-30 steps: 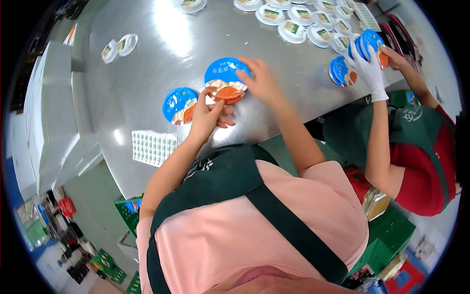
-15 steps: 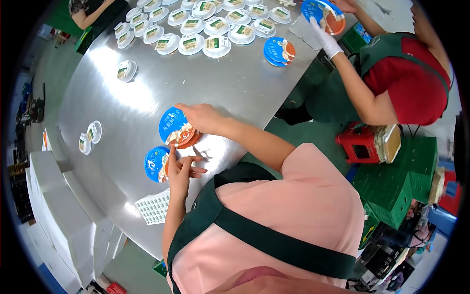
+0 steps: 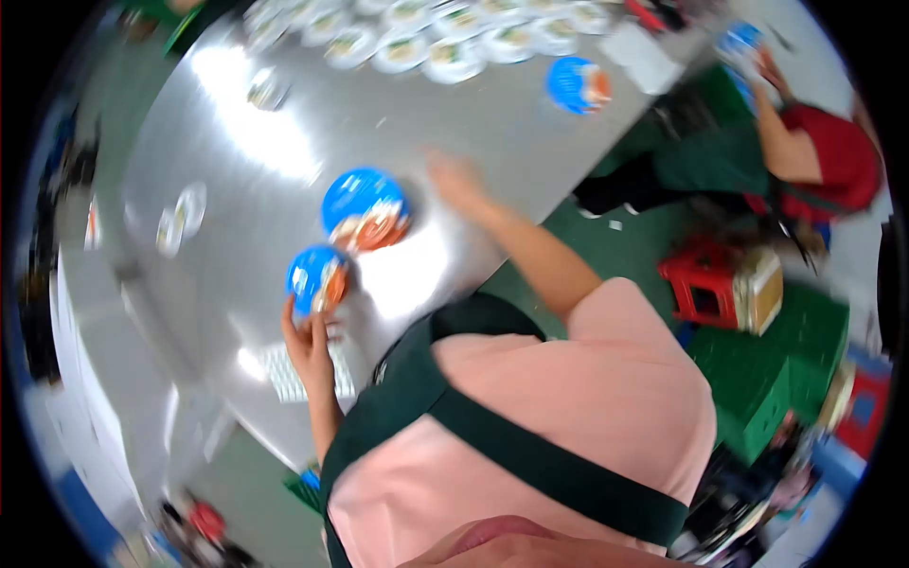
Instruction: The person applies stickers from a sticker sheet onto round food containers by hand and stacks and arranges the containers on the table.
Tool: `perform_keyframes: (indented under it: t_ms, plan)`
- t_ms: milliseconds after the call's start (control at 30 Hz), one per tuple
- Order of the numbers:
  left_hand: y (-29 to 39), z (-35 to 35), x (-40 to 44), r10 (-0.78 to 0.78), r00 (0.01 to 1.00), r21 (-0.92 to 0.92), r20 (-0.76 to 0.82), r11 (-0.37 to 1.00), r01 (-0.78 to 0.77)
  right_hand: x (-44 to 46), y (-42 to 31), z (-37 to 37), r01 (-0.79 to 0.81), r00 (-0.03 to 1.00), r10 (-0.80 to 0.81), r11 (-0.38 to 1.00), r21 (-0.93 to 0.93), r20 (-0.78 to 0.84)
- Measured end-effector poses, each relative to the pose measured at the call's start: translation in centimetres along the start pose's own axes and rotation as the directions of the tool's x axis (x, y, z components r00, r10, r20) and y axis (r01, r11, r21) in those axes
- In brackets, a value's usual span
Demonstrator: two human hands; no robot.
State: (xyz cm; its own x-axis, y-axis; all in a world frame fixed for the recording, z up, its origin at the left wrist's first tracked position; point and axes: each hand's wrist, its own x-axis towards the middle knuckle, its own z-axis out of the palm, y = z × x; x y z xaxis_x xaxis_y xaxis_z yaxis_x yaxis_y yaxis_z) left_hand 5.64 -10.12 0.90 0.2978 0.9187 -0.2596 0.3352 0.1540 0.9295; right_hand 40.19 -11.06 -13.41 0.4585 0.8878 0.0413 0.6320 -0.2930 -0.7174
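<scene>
Two blue-and-orange round lids or packs lie near me on the metal table [image 3: 237, 227]. My left hand [image 3: 309, 343] touches the lower edge of the nearer one [image 3: 318, 279]; its fingers are apart, and whether it grips is unclear. Farther out is the larger blue-and-orange stack [image 3: 366, 208], which neither hand touches. My right hand [image 3: 454, 180] is to the right of that stack, over the table, and smeared by motion. A white sheet of small labels [image 3: 284, 372] lies beside my left wrist, partly hidden by it.
Many white-lidded tubs [image 3: 453, 57] stand along the far side. Another blue-and-orange stack [image 3: 578, 85] is at the right. A co-worker [image 3: 819, 156] holds a blue item beyond the table's right edge. White boxes [image 3: 114, 331] are at the left, a red stool [image 3: 701, 284] at the right.
My right hand has let go of the larger stack and moved right. My left hand has shifted to the nearer blue pack. The co-worker is farther from the table, and the camera view has shifted.
</scene>
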Motion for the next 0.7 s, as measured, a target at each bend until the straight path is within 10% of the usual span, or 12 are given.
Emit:
perform_keyframes:
  t_ms: [267,700]
  plan:
    - [-3.2,-8.0,-0.6,0.180,0.881,0.371,-0.438,0.929,-0.005,-2.6,1.9,-0.6,0.060,0.997,-0.061,0.997,-0.039,-0.039]
    - [-7.9,0.1,6.6,0.235,0.952,0.408,-0.196,0.902,-0.139,-1.8,0.5,-2.4,-0.120,0.992,0.100,0.934,0.335,0.077]
